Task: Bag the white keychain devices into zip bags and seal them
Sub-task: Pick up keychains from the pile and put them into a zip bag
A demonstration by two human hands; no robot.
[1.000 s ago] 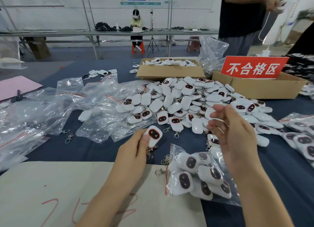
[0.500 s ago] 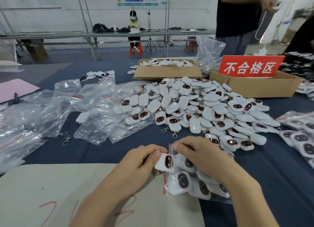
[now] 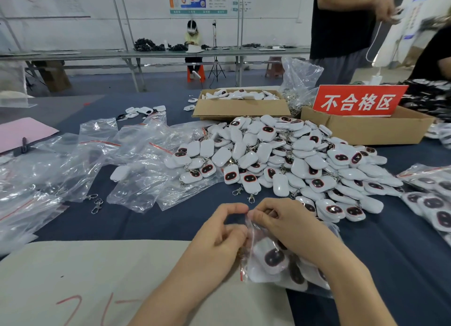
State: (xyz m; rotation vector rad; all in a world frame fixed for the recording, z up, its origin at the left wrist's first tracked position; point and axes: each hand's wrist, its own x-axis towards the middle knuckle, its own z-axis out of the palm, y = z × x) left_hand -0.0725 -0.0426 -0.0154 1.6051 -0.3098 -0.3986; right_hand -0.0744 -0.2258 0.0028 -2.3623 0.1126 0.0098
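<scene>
A clear zip bag (image 3: 273, 264) holding several white keychain devices lies on the blue cloth near me, its red-striped mouth turned left. My left hand (image 3: 219, 238) and my right hand (image 3: 285, 225) both pinch the top corner of the bag's mouth, fingertips meeting. My right forearm lies over the bag and hides part of it. Behind my hands sits a large heap of loose white keychain devices (image 3: 292, 160) with dark oval faces.
Empty zip bags (image 3: 102, 164) lie spread at the left. Two cardboard boxes (image 3: 241, 107) (image 3: 366, 128), one with a red sign (image 3: 358, 101), stand behind the heap. Filled bags (image 3: 432, 196) lie at the right. A beige sheet (image 3: 97, 281) is near me. People stand at back right.
My left hand has brought a device from above the cloth into the bag's mouth. My right hand has come down from the heap onto the bag. Both now pinch the mouth.
</scene>
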